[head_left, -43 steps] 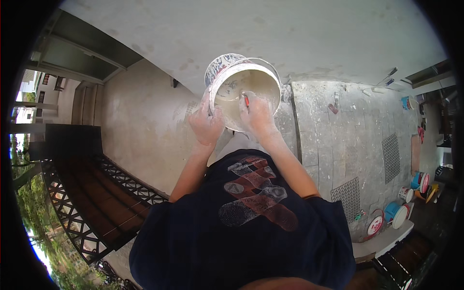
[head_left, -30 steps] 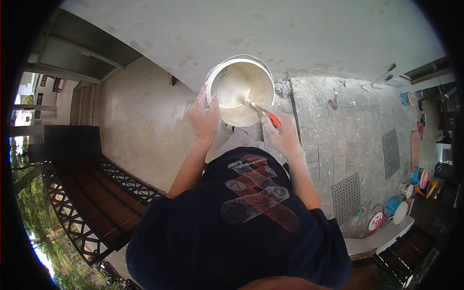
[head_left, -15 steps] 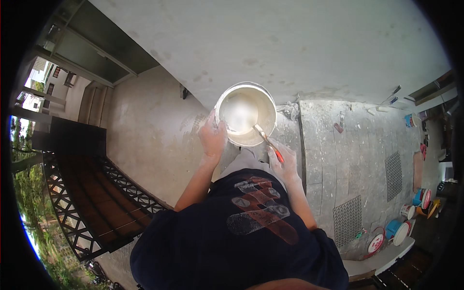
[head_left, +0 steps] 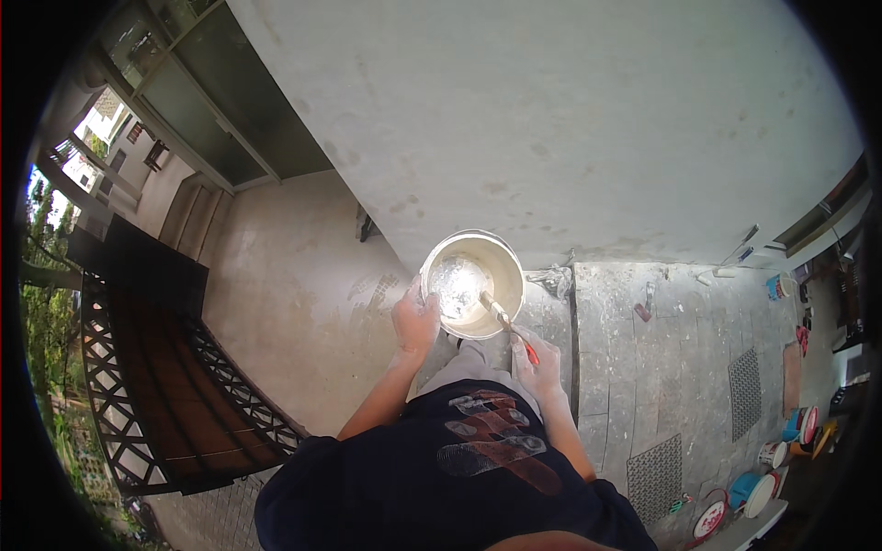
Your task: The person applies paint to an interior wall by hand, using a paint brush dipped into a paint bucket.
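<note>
A white bucket point(head_left: 508, 266) with pale, bright stuff at its bottom is held in front of my body. My left hand point(head_left: 415, 321) grips its left side, thumb at the rim and the other fingers partly hidden. In my right hand point(head_left: 542, 363) is a paintbrush point(head_left: 501, 314) with a red-orange handle end. The brush leans over the near right rim, its head inside the bucket. White dust or paint coats both hands.
A pale, blotched wall point(head_left: 588, 138) rises just ahead. At right, spattered grey tiles point(head_left: 606, 340) carry patterned mats point(head_left: 655, 477) and several paint buckets point(head_left: 758, 496). A dark lattice railing point(head_left: 119, 386) stands left, with steps point(head_left: 193, 216) beyond. A crumpled plastic bag point(head_left: 551, 280) lies by the wall.
My view has tilted up, so the bucket and hands sit lower in the picture and more wall shows. Both hands keep their holds, and the brush remains inside the bucket.
</note>
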The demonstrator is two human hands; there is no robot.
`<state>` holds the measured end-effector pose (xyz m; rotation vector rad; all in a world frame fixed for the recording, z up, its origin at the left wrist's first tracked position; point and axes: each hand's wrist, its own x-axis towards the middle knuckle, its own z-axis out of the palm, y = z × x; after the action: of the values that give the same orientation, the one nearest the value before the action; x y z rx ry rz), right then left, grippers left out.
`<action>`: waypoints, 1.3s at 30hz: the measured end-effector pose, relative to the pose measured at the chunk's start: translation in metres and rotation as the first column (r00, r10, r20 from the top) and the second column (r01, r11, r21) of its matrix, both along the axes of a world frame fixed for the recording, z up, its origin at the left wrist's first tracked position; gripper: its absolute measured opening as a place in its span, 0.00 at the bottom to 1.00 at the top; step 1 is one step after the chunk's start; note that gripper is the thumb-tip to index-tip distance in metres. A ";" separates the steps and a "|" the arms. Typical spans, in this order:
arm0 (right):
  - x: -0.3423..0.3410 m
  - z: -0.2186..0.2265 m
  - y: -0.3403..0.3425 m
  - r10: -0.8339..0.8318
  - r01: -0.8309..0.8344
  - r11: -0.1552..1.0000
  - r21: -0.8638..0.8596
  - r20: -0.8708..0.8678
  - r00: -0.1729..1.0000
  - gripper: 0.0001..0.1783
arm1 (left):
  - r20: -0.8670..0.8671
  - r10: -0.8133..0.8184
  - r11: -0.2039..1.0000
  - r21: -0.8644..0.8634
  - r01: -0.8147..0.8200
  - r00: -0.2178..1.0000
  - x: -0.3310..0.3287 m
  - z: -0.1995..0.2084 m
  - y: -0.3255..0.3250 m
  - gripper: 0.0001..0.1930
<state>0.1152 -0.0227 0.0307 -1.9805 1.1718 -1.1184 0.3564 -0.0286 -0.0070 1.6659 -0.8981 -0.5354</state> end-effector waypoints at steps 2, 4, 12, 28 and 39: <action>-0.001 -0.003 -0.001 0.023 -0.024 1.000 -0.017 -0.022 0.999 0.13 | 0.041 -0.004 0.999 0.049 0.002 0.999 0.000 0.001 0.002 0.26; 0.001 0.001 -0.003 0.012 -0.012 1.000 -0.006 -0.002 1.000 0.12 | 0.048 0.008 0.999 0.039 -0.010 0.999 0.002 -0.003 0.001 0.26; 0.005 -0.013 -0.029 0.083 -0.081 0.996 0.042 -0.051 0.995 0.12 | 0.086 0.027 0.999 0.029 -0.030 0.996 0.010 -0.011 -0.001 0.24; 0.026 -0.020 -0.075 -0.012 -0.228 0.812 0.537 0.406 0.914 0.19 | -0.074 0.152 0.988 0.015 -0.151 0.986 0.025 -0.052 0.000 0.24; 0.071 0.021 -0.146 -0.041 -0.406 0.809 0.425 0.729 0.683 0.28 | -0.314 0.104 0.993 -0.018 -0.115 0.944 0.031 -0.091 -0.048 0.22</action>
<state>0.1866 -0.1683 0.0513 -1.0036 0.7081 -1.1036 0.3874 -0.0767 -0.0985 1.5336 -0.5764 -0.6806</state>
